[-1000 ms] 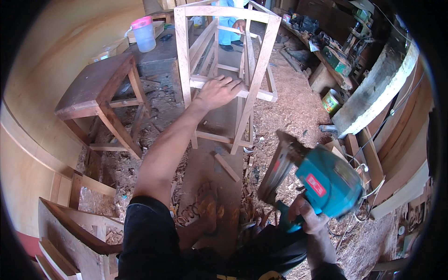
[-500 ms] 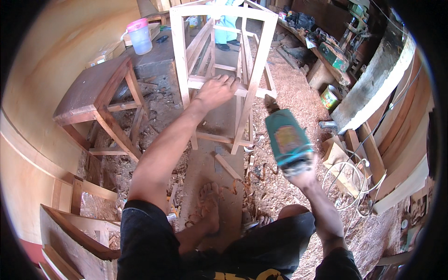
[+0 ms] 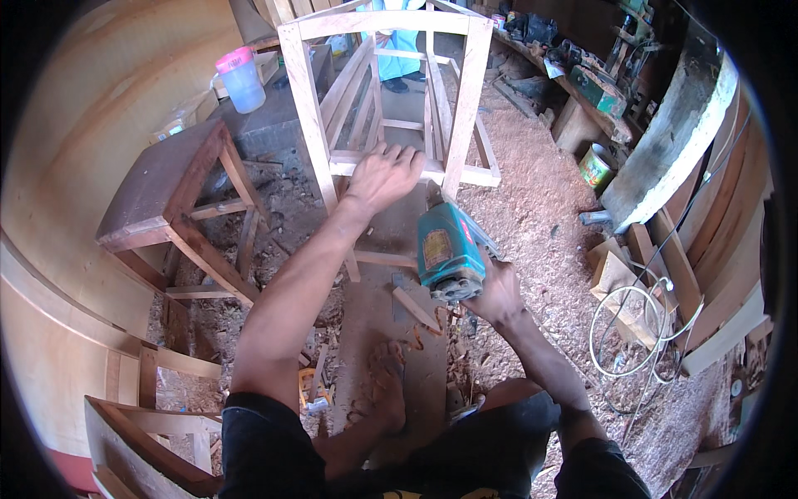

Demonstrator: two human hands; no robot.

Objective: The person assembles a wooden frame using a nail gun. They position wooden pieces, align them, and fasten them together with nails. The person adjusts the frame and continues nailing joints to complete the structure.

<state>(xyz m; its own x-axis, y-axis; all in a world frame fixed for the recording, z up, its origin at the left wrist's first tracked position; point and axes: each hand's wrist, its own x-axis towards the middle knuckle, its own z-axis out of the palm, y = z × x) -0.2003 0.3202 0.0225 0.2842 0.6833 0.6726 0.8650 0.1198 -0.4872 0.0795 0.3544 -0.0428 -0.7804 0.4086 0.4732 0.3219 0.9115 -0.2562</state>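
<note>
A pale wooden frame (image 3: pixel 382 25), like the frame of a chair or stand, rises in front of me. My left hand (image 3: pixel 384 177) is closed over its front crossbar (image 3: pixel 342 164), near the middle. In my right hand (image 3: pixel 499 291) is a teal power tool (image 3: pixel 445 245) with a label on its side and a narrow dark nose. That nose points up at the right end of the crossbar, beside the right front leg (image 3: pixel 467 108); whether it touches the wood I cannot tell. My fingers on the tool are partly hidden behind its body.
A brown wooden stool (image 3: pixel 162 179) stands at left, near a pink-lidded jug (image 3: pixel 243 81). Wood shavings (image 3: pixel 540 274) cover the floor. Coiled white cable (image 3: pixel 628 333) and boards (image 3: pixel 673 249) lie at right. Another person (image 3: pixel 401 58) is beyond the frame. A cluttered bench (image 3: pixel 573 83) is far right.
My right hand has brought the teal power tool leftward, close to the right front leg. My left hand stays on the crossbar. The view has shifted slightly.
</note>
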